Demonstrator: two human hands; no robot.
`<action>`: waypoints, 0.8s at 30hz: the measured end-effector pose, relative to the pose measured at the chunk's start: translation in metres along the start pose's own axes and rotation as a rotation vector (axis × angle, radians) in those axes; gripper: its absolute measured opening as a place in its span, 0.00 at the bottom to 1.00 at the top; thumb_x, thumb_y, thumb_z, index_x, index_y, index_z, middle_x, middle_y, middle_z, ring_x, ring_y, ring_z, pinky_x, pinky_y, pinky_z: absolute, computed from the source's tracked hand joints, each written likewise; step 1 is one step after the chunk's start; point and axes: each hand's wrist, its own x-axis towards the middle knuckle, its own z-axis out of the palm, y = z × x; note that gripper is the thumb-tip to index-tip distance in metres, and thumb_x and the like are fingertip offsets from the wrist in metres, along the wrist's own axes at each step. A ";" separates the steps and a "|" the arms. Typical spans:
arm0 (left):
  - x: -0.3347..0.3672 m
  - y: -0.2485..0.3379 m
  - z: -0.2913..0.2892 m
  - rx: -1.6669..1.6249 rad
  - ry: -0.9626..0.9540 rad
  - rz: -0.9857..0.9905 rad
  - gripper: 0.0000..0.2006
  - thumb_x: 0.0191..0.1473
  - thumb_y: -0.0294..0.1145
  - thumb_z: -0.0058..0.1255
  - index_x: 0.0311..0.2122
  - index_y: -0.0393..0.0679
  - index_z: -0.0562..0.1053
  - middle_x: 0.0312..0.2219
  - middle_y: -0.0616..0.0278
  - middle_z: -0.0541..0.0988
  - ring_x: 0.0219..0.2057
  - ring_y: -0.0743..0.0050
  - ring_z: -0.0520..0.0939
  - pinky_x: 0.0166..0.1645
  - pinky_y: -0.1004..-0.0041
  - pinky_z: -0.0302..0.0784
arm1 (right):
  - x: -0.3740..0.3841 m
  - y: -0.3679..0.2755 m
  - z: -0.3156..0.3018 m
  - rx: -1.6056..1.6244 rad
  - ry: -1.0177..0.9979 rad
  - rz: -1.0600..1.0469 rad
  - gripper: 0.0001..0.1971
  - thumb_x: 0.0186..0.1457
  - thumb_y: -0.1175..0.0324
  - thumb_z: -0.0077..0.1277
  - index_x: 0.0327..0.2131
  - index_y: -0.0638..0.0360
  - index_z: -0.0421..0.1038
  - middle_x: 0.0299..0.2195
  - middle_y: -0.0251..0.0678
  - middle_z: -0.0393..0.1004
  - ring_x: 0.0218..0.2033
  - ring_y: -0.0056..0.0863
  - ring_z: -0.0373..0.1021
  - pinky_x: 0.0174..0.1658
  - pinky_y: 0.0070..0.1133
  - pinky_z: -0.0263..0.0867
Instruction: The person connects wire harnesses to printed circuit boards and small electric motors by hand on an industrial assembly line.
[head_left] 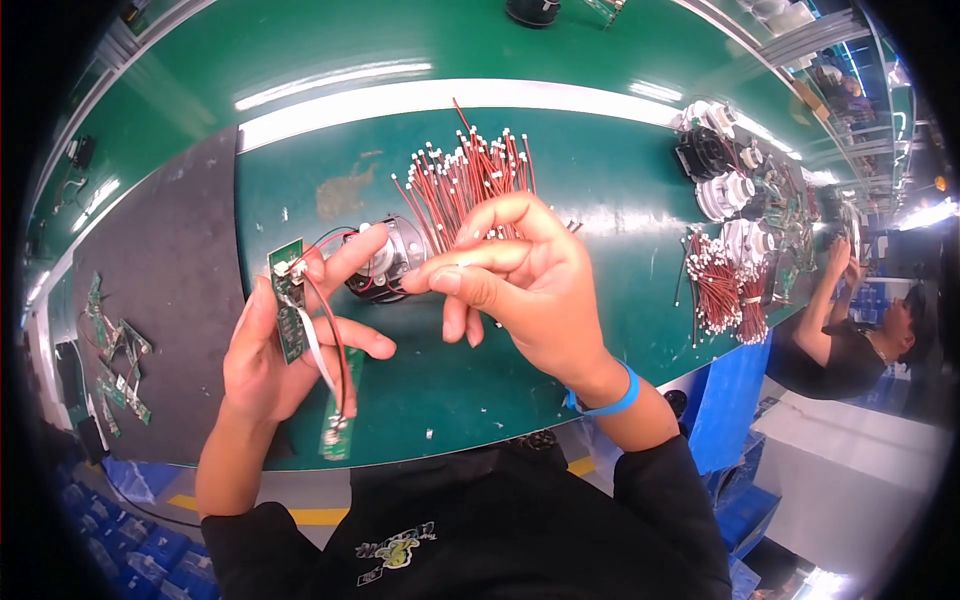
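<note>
My left hand (262, 350) grips a narrow green circuit board (291, 335) upright between thumb and fingers, with its index finger stretched out. From this board a white flat cable (316, 345) and red and black wires (340, 350) run down to a second green board (338, 432), which hangs below. Fingers of my right hand (530, 280) are pinched together; what they hold, if anything, is too small to name. Behind the fingers lies a round black and silver motor-like part (398, 255), partly hidden, with thin red wires near it.
A pile of red wires with white connectors (460, 180) lies beyond my right hand. On the dark mat (170, 290) at left are several green boards (120, 370). White and black round parts (722, 195) and wire bundles (715, 285) stand at right, near another person (850, 320).
</note>
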 end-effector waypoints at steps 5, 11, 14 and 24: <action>0.003 -0.004 0.003 0.033 0.001 -0.032 0.26 0.61 0.54 0.32 0.56 0.45 0.55 0.61 0.35 0.47 0.37 0.41 0.80 0.17 0.66 0.81 | -0.005 0.007 0.003 -0.136 0.012 0.009 0.08 0.52 0.75 0.56 0.35 0.67 0.69 0.31 0.39 0.79 0.21 0.15 0.71 0.21 0.12 0.63; 0.003 -0.001 0.009 0.173 0.013 -0.107 0.29 0.61 0.54 0.30 0.59 0.44 0.49 0.61 0.38 0.50 0.37 0.42 0.80 0.17 0.66 0.81 | -0.004 0.016 0.006 -0.447 0.015 -0.282 0.08 0.49 0.81 0.56 0.35 0.67 0.77 0.30 0.40 0.78 0.19 0.16 0.70 0.21 0.12 0.63; 0.001 -0.001 0.010 0.188 0.024 -0.111 0.29 0.62 0.53 0.29 0.60 0.44 0.48 0.61 0.39 0.51 0.37 0.42 0.80 0.18 0.66 0.81 | -0.001 0.015 0.006 -0.515 -0.016 -0.286 0.09 0.49 0.80 0.56 0.36 0.65 0.77 0.29 0.39 0.78 0.19 0.16 0.69 0.21 0.12 0.62; 0.004 0.000 0.013 0.242 0.049 -0.117 0.30 0.62 0.53 0.29 0.60 0.43 0.48 0.60 0.40 0.52 0.36 0.45 0.81 0.18 0.68 0.81 | -0.004 0.018 0.003 -0.458 -0.032 -0.217 0.13 0.50 0.80 0.55 0.42 0.63 0.75 0.28 0.37 0.78 0.20 0.15 0.69 0.22 0.12 0.64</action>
